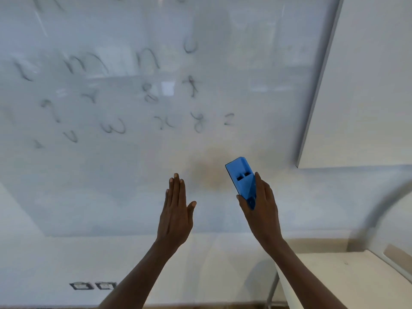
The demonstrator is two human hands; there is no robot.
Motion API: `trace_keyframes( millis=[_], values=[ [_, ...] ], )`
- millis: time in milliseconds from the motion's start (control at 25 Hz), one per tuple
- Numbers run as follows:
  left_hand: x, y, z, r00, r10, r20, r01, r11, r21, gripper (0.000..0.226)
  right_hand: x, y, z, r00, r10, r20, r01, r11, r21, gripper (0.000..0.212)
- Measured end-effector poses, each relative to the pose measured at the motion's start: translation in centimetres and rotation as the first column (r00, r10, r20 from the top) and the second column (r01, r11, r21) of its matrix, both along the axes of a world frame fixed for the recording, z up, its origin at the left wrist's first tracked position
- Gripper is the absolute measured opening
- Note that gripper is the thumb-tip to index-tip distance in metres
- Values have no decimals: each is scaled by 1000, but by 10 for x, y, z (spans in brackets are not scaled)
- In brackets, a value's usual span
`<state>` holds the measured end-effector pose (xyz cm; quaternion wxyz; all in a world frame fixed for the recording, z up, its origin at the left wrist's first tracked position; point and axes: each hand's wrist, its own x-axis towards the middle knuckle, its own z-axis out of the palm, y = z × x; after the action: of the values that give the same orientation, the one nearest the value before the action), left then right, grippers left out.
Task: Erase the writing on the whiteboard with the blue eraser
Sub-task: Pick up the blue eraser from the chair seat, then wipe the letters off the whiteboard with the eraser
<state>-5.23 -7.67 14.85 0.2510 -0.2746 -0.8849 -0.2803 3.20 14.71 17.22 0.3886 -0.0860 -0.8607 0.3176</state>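
A pale cream wall (367, 85) is running up the right side and continuing below, where two dark-framed wall sockets (92, 285) are sitting side by side low on the left. A light-topped table (334, 279) is standing at the lower right, its thin metal leg (273, 291) showing beneath. Soft, even light is falling across everything.

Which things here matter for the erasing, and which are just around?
For the job:
blue eraser, held in the right hand
whiteboard
writing across the board's left and middle
left hand, open and flat, holding nothing

Just around:
wall sockets below the board
white table at lower right
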Motion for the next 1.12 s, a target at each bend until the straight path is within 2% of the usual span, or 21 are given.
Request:
trace_keyframes(
  millis=[200,480,840,1120],
  values=[
    [-25,-56,50,994,19,-106,-13,998,62,71,-22,-56,67,991,16,-129,-6,997,74,78],
    [-71,-149,130,967,36,-252,-16,997,79,73,-63,-149,144,960,-9,-279,31,997,75,77],
    [-123,-262,208,920,116,-374,-76,990,119,73,-111,-260,219,905,38,-423,27,989,147,73],
    [-177,-326,244,876,191,-444,-163,982,100,73,-163,-309,265,859,119,-499,14,967,254,74]
  ],
)
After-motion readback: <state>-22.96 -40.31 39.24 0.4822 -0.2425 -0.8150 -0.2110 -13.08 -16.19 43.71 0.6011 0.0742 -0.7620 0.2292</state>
